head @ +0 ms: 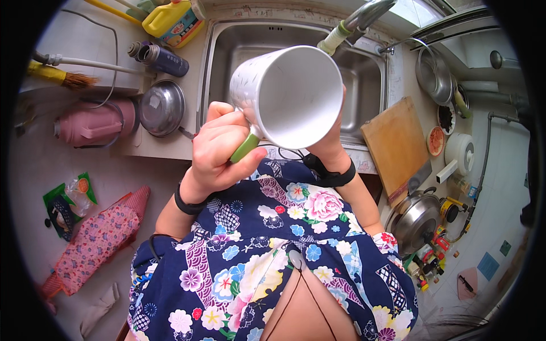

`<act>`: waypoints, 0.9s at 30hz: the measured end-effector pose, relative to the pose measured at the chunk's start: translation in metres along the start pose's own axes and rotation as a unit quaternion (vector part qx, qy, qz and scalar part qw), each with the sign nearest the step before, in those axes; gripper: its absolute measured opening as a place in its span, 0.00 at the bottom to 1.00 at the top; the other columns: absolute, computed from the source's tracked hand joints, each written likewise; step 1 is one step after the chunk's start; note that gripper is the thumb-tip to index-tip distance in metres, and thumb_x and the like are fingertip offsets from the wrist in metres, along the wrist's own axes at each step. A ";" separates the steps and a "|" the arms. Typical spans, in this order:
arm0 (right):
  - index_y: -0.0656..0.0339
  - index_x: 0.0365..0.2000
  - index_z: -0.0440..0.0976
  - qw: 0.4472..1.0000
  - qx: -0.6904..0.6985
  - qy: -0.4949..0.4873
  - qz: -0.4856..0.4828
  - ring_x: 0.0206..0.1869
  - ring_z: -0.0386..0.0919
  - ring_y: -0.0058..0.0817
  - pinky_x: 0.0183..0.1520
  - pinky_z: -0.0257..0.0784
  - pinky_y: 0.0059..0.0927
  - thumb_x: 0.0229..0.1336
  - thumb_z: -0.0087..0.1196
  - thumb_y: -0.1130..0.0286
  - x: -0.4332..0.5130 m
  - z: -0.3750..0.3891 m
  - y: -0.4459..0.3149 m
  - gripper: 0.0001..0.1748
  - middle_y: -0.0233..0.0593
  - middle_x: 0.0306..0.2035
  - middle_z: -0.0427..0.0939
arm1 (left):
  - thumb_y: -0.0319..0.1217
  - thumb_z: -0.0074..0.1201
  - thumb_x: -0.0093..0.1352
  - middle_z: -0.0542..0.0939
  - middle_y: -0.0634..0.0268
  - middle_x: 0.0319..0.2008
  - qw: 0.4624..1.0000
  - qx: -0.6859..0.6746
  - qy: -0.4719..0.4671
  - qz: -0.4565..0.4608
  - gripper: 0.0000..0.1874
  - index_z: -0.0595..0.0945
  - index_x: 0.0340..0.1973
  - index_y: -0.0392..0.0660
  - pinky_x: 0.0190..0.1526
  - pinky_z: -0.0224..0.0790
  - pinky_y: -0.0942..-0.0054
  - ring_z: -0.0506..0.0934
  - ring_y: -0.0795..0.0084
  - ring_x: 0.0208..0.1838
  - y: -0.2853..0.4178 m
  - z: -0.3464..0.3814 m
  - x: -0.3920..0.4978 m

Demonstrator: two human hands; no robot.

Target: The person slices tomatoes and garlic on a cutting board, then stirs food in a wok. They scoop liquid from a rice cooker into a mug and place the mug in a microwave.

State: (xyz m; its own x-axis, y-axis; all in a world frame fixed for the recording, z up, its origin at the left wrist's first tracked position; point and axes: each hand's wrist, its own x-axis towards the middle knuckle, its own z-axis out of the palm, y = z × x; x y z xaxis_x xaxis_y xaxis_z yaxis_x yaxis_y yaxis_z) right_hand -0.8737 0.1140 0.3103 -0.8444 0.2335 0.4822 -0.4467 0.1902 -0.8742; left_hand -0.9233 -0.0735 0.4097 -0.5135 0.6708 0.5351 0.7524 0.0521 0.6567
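A large white mug (pixel 300 98) is held up in front of the double stainless steel sink (pixel 273 36), its mouth facing me. It looks empty inside, with small dark marks on its outer wall. My left hand (pixel 224 147) grips the mug's handle (pixel 245 147), which is green on its outer side. Behind the mug's right wall, my right hand (pixel 330 136) supports it; most of those fingers are hidden by the mug. The faucet (pixel 354 25), with a pale green wrapped spout, reaches over the sink behind the mug.
Left of the sink are a yellow jug (pixel 172 21), an uncapped dark flask (pixel 164 59), a metal bowl (pixel 162 108) and a pink thermos (pixel 98 123). At right lie a wooden cutting board (pixel 396 147), a cleaver (pixel 420 174), a lidded steel pot (pixel 413 221) and several small bottles.
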 end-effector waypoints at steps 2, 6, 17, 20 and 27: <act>0.66 0.63 0.49 1.000 0.003 0.012 -0.015 0.58 0.71 0.37 0.59 0.68 0.35 0.35 0.78 0.70 -0.004 0.000 -0.004 0.59 0.49 0.59 0.64 | 0.29 0.63 0.58 0.70 0.62 0.17 1.000 0.005 -0.002 0.027 0.14 0.72 0.19 0.39 0.36 0.54 0.67 0.70 0.63 0.22 0.007 -0.004 0.003; 0.68 0.62 0.51 1.000 0.005 0.013 0.003 0.59 0.70 0.38 0.58 0.68 0.35 0.35 0.78 0.68 -0.006 -0.002 -0.011 0.58 0.50 0.58 0.64 | 0.34 0.64 0.59 0.70 0.61 0.16 0.999 0.015 -0.019 0.036 0.18 0.70 0.17 0.40 0.36 0.54 0.65 0.71 0.61 0.22 0.015 -0.008 0.004; 0.70 0.61 0.56 0.996 -0.026 0.007 -0.083 0.60 0.67 0.40 0.58 0.68 0.37 0.33 0.78 0.65 -0.003 -0.002 -0.025 0.57 0.50 0.57 0.62 | 0.50 0.76 0.49 0.65 0.49 0.60 0.987 -0.014 0.156 0.044 0.38 0.70 0.46 0.47 0.59 0.64 0.47 0.67 0.50 0.61 -0.001 0.014 0.009; 0.69 0.65 0.50 0.994 0.048 -0.088 0.034 0.63 0.65 0.40 0.63 0.63 0.37 0.35 0.76 0.66 -0.007 -0.003 -0.034 0.60 0.50 0.61 0.60 | 0.37 0.81 0.43 0.62 0.44 0.66 0.969 -0.192 0.083 -0.130 0.61 0.58 0.67 0.40 0.66 0.60 0.57 0.66 0.52 0.67 -0.001 0.013 -0.003; 0.68 0.69 0.46 0.868 0.400 -0.096 0.278 0.71 0.57 0.34 0.72 0.49 0.36 0.51 0.54 0.64 0.010 -0.024 -0.066 0.48 0.47 0.69 0.56 | 0.46 0.79 0.46 0.71 0.45 0.56 0.991 0.073 0.095 -0.057 0.54 0.66 0.61 0.36 0.58 0.68 0.61 0.74 0.52 0.56 -0.004 0.006 -0.025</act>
State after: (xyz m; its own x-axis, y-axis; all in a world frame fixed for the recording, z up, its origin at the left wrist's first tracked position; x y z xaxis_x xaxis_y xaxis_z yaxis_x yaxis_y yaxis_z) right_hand -0.8455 0.1263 0.3736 -0.9947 -0.1007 0.0220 0.0481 -0.6422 -0.7650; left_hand -0.9110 -0.0863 0.3906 -0.6562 0.5037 0.5619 0.7301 0.2358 0.6413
